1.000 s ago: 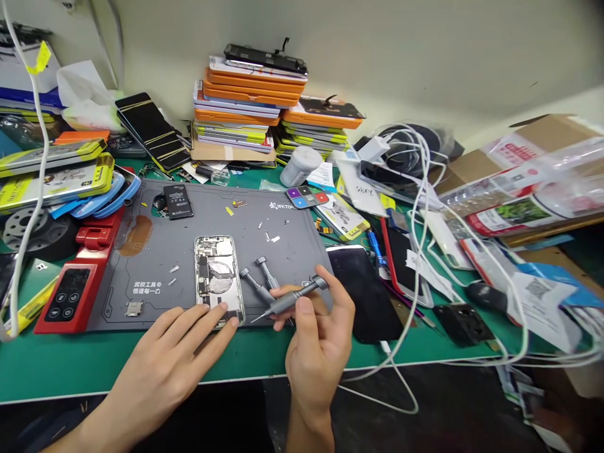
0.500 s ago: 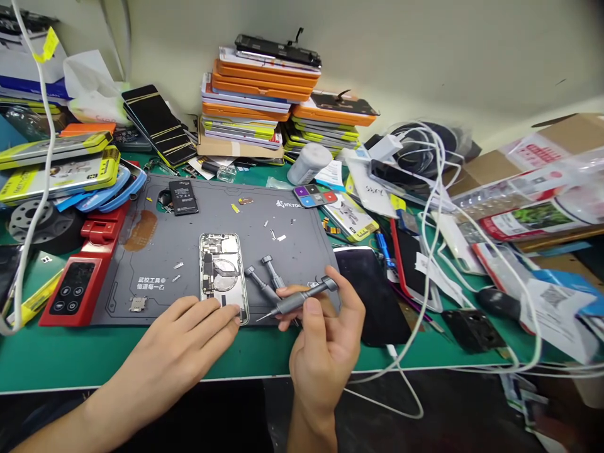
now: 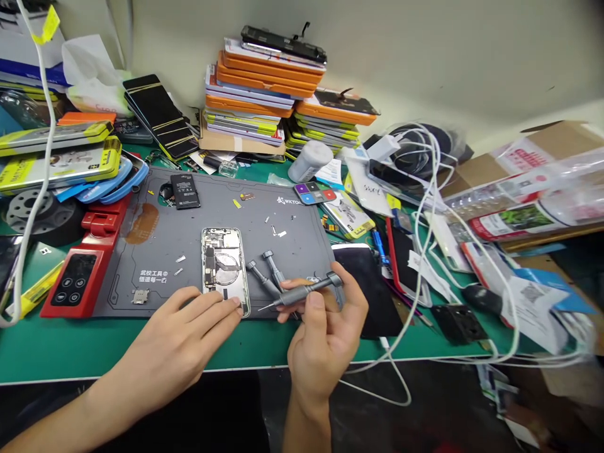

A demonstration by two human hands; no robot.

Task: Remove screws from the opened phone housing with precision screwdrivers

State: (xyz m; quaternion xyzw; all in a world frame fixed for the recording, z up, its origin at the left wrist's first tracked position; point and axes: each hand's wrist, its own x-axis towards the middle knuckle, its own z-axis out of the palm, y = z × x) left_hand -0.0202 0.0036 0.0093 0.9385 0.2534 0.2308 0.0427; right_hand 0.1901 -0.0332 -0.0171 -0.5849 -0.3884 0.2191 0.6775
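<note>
An opened phone (image 3: 225,261) lies on the grey mat (image 3: 179,242), its inner parts showing. My left hand (image 3: 193,327) rests over the phone's lower end, fingers together and fingertips on it; its thumb is hidden. To the right, my right hand (image 3: 325,333) is closed on a grey screwdriver (image 3: 299,294), held between thumb and fingers, its thin tip pointing left towards the phone's lower right corner without touching it. Two more grey screwdrivers, one of them upper (image 3: 272,266) and one lower (image 3: 259,277), lie just behind the held one. A black battery (image 3: 185,191) sits near the mat's back edge.
A red device (image 3: 75,283) borders the mat on the left. Stacked orange and yellow cases (image 3: 264,82) stand at the back. A white container (image 3: 310,161), a black tablet-like device (image 3: 370,289) and looping white cables (image 3: 430,233) are on the right.
The camera view has shifted slightly. Both hands stay in nearly the same places, the left on the phone and the right with the screwdriver.
</note>
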